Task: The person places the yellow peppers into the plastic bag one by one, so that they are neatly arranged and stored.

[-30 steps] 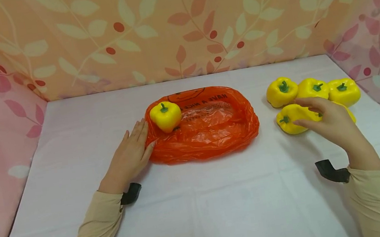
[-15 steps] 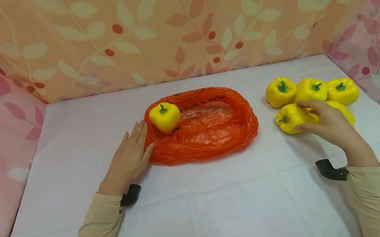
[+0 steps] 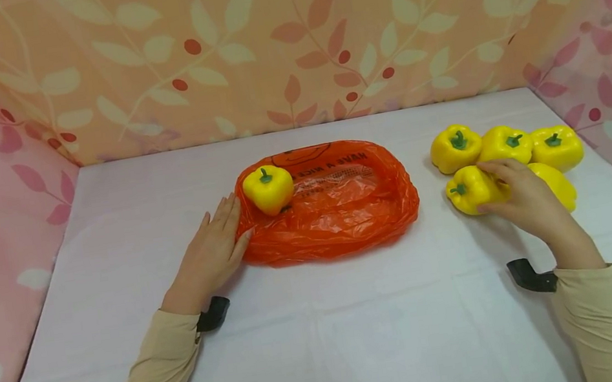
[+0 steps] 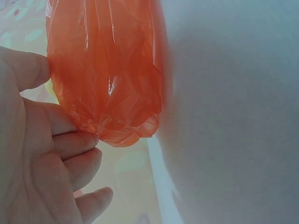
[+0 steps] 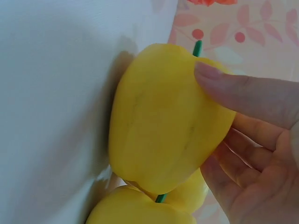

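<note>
My left hand [image 3: 206, 254] rests against the left side of an orange-red plastic bag [image 3: 319, 244], its fingers fairly straight and touching the plastic. Inside the bag's open mouth, at its left end, sits one yellow bell pepper [image 3: 269, 193]. On the right, my right hand [image 3: 527, 199] holds another yellow bell pepper [image 5: 159, 116], which lies on its side with the stem pointing left in the head view. The right wrist view shows the thumb [image 5: 233, 88] on the near face and the other fingers behind it.
Several more yellow bell peppers stand close to the right hand: a row behind it, with one pepper [image 3: 455, 148] at the row's left end, and a pepper [image 3: 558, 185] to its right. A white cloth [image 3: 326, 332] covers the table. Patterned fabric walls [image 3: 285, 44] enclose the back and sides.
My right hand has come down and left onto the front pepper, its thumb and fingers closing around it. The left hand and the bag stay where they were.
</note>
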{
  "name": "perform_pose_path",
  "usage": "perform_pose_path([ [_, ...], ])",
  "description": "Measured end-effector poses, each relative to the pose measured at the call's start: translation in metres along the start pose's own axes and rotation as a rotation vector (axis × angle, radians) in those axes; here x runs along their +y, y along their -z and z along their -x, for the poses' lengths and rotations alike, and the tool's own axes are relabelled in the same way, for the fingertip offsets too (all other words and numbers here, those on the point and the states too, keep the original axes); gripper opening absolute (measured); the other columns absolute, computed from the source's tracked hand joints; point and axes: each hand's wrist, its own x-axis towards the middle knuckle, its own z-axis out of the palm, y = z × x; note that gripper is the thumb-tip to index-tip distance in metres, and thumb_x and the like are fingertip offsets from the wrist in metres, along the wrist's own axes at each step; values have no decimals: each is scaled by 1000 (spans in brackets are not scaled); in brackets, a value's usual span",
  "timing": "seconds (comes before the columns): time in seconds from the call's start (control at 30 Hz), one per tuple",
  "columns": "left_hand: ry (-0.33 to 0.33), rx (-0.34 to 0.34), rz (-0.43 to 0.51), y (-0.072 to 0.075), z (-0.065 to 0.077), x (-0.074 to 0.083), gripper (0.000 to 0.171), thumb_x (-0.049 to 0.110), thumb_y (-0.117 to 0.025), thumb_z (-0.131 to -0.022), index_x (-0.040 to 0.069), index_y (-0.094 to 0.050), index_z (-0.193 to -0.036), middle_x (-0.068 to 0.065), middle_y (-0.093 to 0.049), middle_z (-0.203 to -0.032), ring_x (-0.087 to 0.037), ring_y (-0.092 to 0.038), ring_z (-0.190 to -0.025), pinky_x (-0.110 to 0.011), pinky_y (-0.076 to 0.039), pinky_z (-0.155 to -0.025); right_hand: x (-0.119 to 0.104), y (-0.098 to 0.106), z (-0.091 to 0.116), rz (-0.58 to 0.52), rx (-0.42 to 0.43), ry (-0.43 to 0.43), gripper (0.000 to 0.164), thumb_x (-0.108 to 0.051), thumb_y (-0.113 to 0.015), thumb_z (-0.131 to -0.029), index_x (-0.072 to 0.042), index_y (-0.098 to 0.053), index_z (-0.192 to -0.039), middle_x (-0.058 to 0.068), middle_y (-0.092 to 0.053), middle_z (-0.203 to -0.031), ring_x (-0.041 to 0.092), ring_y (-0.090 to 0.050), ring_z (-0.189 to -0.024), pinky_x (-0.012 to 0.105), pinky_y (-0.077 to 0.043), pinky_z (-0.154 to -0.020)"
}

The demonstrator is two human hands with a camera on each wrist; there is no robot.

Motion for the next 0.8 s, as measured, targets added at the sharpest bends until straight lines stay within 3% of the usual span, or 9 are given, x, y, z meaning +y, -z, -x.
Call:
perform_pose_path([
  [0.4, -1, -2, 0, 0, 1, -1, 66, 32, -44, -99, -7, -20, -146, -22, -18, -153, -34, -15, -142, -54, -14, -112, 1, -1, 1, 24, 62, 31, 65, -2, -77, -75, 9, -44, -130, 31, -39, -132, 49, -35, -118, 65, -28, -97],
  [0.63, -3, -5, -3, 0, 0, 0, 66, 32, -44, -99, -7, -20, -146, -22, -18, -153, -34, -15, -142, -54, -14, -112, 0, -2, 2, -35, 58, 21, 69, -17, -77, -79, 7, -43, -134, 29, -40, -133, 48, -39, -116, 64, -33, -95],
  [0.73, 5, -9, 0, 0, 0, 0, 66, 32, -45, -99, -7, -20, -147, -21, -18, -154, -34, -15, -142, -53, -14, -112, -2, -3, 1, -104, 44, 8, 72, -25, -75, -81, 5, -42, -137, 27, -42, -134, 45, -45, -115, 59, -38, -93],
  [0.8, 10, -10, 2, 0, 0, 0, 66, 32, -45, -99, -6, -20, -147, -21, -18, -154, -33, -15, -142, -53, -14, -112, -3, -4, 1, -162, 29, -10, 73, -27, -74, -82, 3, -40, -139, 25, -42, -136, 43, -48, -115, 41, -45, -95],
])
